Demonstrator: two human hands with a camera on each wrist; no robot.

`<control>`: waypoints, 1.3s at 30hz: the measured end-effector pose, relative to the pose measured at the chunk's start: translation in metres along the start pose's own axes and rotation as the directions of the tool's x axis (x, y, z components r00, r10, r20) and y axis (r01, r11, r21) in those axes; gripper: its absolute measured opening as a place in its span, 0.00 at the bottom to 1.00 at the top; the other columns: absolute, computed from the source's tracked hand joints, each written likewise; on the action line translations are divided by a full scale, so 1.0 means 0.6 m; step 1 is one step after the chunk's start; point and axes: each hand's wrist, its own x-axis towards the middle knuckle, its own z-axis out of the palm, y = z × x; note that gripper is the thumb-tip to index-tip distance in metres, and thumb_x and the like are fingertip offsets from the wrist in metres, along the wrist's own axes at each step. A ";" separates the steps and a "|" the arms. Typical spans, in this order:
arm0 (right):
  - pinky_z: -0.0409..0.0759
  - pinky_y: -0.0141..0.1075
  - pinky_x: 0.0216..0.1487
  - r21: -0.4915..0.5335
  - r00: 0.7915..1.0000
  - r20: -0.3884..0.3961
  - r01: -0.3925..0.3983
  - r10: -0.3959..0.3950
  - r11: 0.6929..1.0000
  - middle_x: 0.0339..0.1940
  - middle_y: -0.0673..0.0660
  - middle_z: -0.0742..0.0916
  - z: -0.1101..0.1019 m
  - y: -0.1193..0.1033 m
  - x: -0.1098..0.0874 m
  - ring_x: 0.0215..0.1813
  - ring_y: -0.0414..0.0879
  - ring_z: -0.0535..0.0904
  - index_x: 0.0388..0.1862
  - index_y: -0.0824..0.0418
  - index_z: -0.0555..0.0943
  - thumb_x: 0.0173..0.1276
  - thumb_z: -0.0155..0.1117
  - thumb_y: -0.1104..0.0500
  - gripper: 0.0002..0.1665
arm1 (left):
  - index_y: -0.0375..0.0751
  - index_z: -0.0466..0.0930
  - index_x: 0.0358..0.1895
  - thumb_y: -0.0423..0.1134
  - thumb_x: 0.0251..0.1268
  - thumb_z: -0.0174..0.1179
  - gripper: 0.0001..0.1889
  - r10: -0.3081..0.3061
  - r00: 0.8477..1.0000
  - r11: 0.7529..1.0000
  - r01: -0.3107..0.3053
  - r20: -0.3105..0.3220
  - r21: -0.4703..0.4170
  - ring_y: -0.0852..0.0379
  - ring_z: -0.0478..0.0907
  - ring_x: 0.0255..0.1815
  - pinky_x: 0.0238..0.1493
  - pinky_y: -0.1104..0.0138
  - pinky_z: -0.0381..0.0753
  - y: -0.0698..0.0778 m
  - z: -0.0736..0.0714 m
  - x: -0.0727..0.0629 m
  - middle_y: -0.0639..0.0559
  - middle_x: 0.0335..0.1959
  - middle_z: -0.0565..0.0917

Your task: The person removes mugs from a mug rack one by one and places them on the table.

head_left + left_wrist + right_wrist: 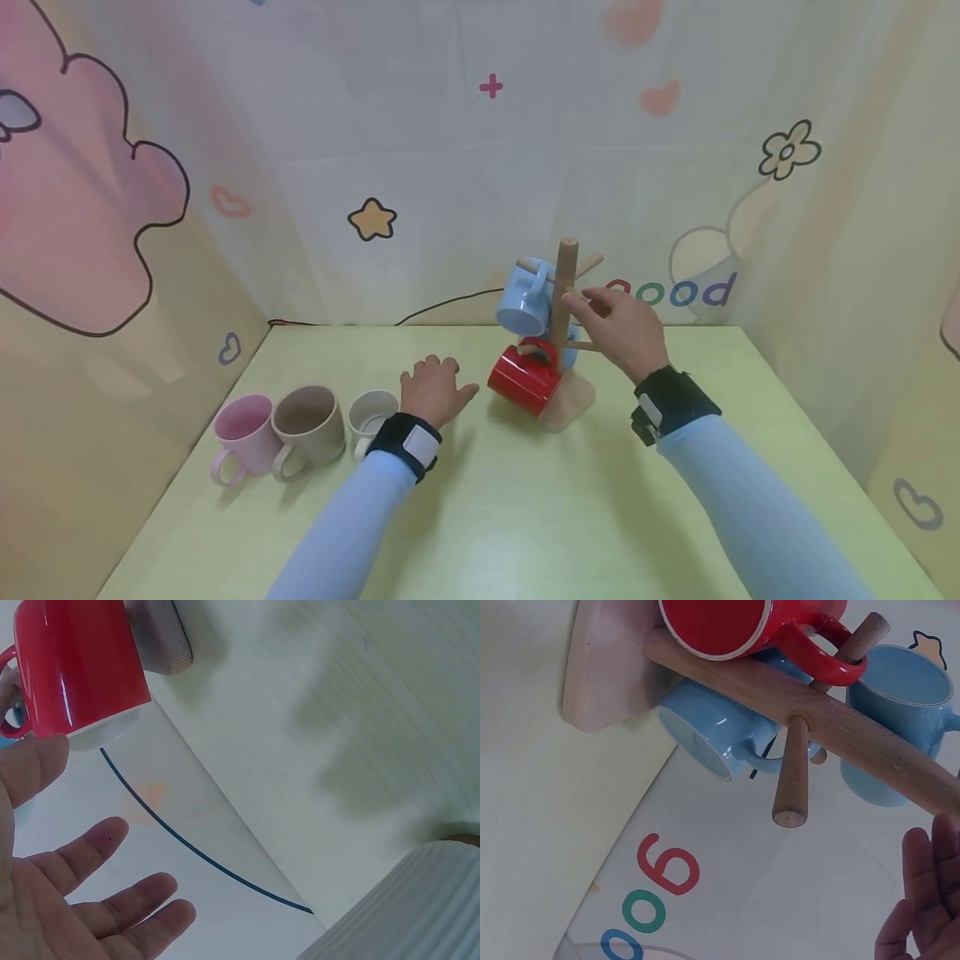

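Note:
A wooden mug tree (567,258) stands on the table with a red mug (523,380) hung by its handle on a low peg. One light blue mug (525,300) hangs on an upper peg, and a second light blue mug (720,727) hangs low behind the post. My right hand (622,329) is beside the post, fingertips right at the wood and fingers fairly straight. Left of the red mug, my left hand (435,392) hovers with fingers spread and nothing in it. The left wrist view shows its thumb (41,769) near the red mug's rim.
On the left of the table, a pink mug (247,437), a beige mug (309,427) and a white mug (371,412) stand upright in a row. A bare peg (791,780) sticks out from the post. Behind the table hangs a printed curtain (420,108).

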 end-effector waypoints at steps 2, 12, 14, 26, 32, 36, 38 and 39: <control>0.80 0.55 0.51 0.010 1.000 -0.007 0.009 -0.009 1.000 0.54 0.64 0.84 0.000 -0.003 0.000 0.53 0.61 0.80 0.68 0.62 0.74 0.71 0.50 0.30 0.43 | 0.40 0.79 0.57 0.57 0.65 0.64 0.27 0.001 1.000 1.000 -0.001 -0.002 0.002 0.42 0.74 0.49 0.55 0.46 0.72 0.000 0.000 -0.001 0.40 0.48 0.79; 0.78 0.42 0.33 0.001 0.994 -0.075 0.078 -0.078 0.997 0.28 0.58 0.85 0.009 -0.019 0.001 0.34 0.53 0.78 0.40 0.60 0.83 0.75 0.51 0.39 0.27 | 0.40 0.80 0.56 0.57 0.64 0.64 0.27 0.001 1.000 1.000 -0.001 -0.005 0.004 0.42 0.74 0.49 0.54 0.46 0.72 -0.003 0.001 0.000 0.41 0.47 0.79; 0.74 0.39 0.29 -0.006 0.994 -0.075 0.081 -0.082 0.997 0.22 0.57 0.81 0.010 -0.020 0.003 0.31 0.52 0.76 0.33 0.60 0.80 0.75 0.50 0.41 0.26 | 0.40 0.80 0.56 0.57 0.65 0.64 0.27 0.002 1.000 1.000 -0.002 -0.007 0.005 0.42 0.74 0.49 0.54 0.46 0.72 -0.003 0.002 0.000 0.40 0.47 0.79; 0.74 0.39 0.30 -0.003 0.996 -0.025 0.082 -0.082 0.997 0.25 0.57 0.83 0.005 -0.020 0.009 0.34 0.53 0.77 0.43 0.62 0.83 0.75 0.49 0.43 0.26 | 0.39 0.80 0.56 0.57 0.65 0.63 0.27 0.002 1.000 1.000 -0.001 -0.009 0.006 0.42 0.74 0.49 0.54 0.46 0.72 -0.003 0.003 0.001 0.40 0.47 0.79; 0.77 0.41 0.33 -0.004 0.995 -0.018 0.094 -0.094 0.996 0.29 0.59 0.85 0.004 -0.019 0.011 0.36 0.54 0.78 0.56 0.63 0.82 0.76 0.50 0.44 0.27 | 0.39 0.80 0.56 0.56 0.65 0.64 0.26 0.000 1.000 1.000 0.000 -0.002 -0.002 0.41 0.74 0.49 0.55 0.45 0.72 -0.004 0.000 0.000 0.40 0.47 0.79; 0.72 0.40 0.31 0.029 0.996 -0.017 0.090 -0.090 0.995 0.26 0.59 0.81 0.004 -0.016 0.013 0.35 0.54 0.76 0.44 0.63 0.83 0.76 0.48 0.45 0.25 | 0.38 0.80 0.56 0.56 0.65 0.63 0.26 0.006 1.000 1.000 -0.006 -0.007 -0.007 0.41 0.74 0.49 0.54 0.46 0.72 -0.006 0.000 -0.001 0.40 0.47 0.79; 0.70 0.41 0.32 0.062 0.997 -0.008 0.072 -0.072 0.995 0.28 0.61 0.81 0.004 -0.014 0.013 0.36 0.55 0.75 0.45 0.63 0.82 0.77 0.47 0.45 0.25 | 0.38 0.80 0.56 0.56 0.65 0.63 0.26 0.010 1.000 1.000 -0.011 -0.014 -0.005 0.41 0.74 0.49 0.54 0.46 0.72 -0.006 0.000 -0.003 0.40 0.47 0.79; 0.71 0.41 0.33 0.079 0.998 -0.003 0.065 -0.065 0.995 0.32 0.61 0.83 0.003 -0.013 0.014 0.38 0.55 0.76 0.50 0.62 0.83 0.77 0.46 0.45 0.26 | 0.38 0.80 0.56 0.56 0.65 0.63 0.26 0.013 1.000 1.000 -0.013 -0.017 -0.002 0.41 0.74 0.49 0.53 0.47 0.72 -0.007 0.000 -0.003 0.40 0.46 0.79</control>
